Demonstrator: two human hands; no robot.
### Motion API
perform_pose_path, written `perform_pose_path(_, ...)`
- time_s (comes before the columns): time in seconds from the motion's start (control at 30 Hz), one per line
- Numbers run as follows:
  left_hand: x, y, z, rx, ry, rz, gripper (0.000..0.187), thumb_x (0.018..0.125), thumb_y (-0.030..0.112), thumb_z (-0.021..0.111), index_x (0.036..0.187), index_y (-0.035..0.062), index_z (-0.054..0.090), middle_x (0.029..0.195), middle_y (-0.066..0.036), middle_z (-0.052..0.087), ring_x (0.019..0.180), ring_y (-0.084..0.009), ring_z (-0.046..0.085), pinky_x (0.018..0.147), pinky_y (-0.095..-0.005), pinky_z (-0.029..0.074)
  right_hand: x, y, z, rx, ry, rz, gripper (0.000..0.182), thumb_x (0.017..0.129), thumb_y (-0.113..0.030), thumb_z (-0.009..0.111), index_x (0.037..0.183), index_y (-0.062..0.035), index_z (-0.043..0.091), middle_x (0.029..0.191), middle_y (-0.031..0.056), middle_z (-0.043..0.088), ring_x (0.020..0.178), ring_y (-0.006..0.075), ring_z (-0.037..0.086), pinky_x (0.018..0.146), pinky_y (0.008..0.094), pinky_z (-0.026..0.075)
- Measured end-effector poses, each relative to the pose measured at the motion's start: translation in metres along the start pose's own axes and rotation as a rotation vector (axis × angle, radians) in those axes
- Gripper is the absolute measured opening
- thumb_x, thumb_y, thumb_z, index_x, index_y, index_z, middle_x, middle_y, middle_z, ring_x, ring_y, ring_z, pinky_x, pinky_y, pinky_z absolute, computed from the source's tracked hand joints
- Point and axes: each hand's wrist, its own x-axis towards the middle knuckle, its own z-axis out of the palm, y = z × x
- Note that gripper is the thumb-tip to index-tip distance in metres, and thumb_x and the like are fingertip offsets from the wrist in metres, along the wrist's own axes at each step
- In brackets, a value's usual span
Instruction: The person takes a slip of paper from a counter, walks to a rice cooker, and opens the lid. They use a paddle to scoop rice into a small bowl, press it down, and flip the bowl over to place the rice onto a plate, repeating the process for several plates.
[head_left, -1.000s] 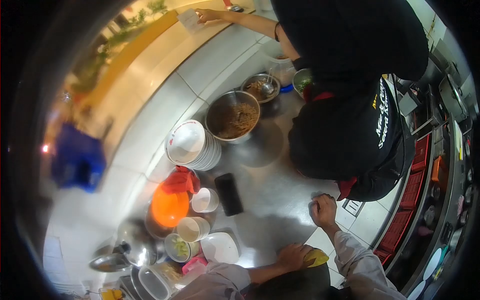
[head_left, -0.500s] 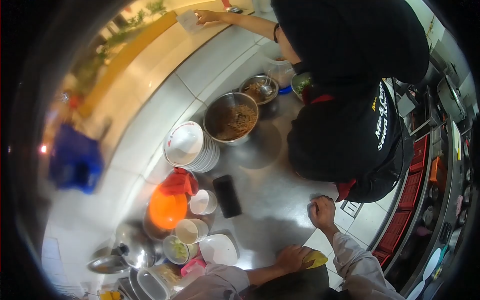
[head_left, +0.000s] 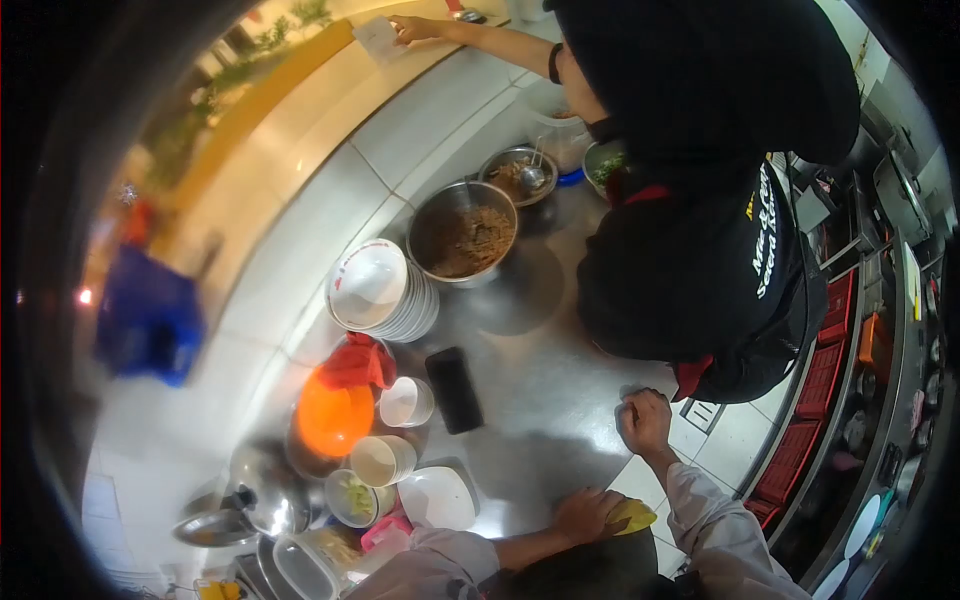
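My left hand is closed around a yellow item, perhaps a cloth, low in the view by the table's near edge. My right hand rests at the right edge of the steel table with its fingers curled in, and nothing shows in it. A black phone lies flat on the table, left of my right hand. Left of the phone are white cups and an orange bowl with a red cloth at its rim.
A co-worker in black leans over the table, one hand on a paper on the ledge. Stacked bowls, a pot of brown food, a white dish and metal lids stand along the left side.
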Motion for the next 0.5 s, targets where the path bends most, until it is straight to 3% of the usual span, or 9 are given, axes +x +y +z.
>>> perform_pose_path(0.23,-0.0019,-0.0014,0.0039,-0.016,-0.020,-0.006,0.038,0.089,0.048,0.065,0.104,0.0131,0.063,0.086,-0.010,0.063,0.081,-0.0293,0.063,0.071,-0.0423,0.050,-0.0010,0.0020,0.0018,0.009,0.049,-0.036,0.011,0.074,-0.010,0.061,0.084,-0.0056,0.064,0.079,0.0135,0.061,0.073,0.0348,0.059,0.072,0.0446,0.047)
perform_pose_path(0.3,-0.0016,-0.0023,0.0048,0.030,0.053,0.032,0.041,0.088,0.051,0.066,0.102,0.0121,0.065,0.080,-0.008,0.061,0.076,-0.0262,0.063,0.071,-0.0374,0.052,-0.0004,0.0003,0.0001,0.014,0.020,-0.034,0.013,0.075,-0.006,0.062,0.087,-0.0050,0.064,0.080,0.0137,0.061,0.077,0.0354,0.059,0.074,0.0459,0.046)
perform_pose_path(0.5,-0.0007,-0.0018,0.0025,0.002,0.022,0.014,0.042,0.088,0.051,0.066,0.103,0.0122,0.065,0.081,-0.008,0.061,0.076,-0.0257,0.063,0.071,-0.0374,0.052,-0.0001,-0.0007,-0.0009,0.006,0.000,-0.015,0.013,0.074,-0.006,0.062,0.086,-0.0046,0.064,0.080,0.0144,0.061,0.076,0.0361,0.059,0.074,0.0462,0.046)
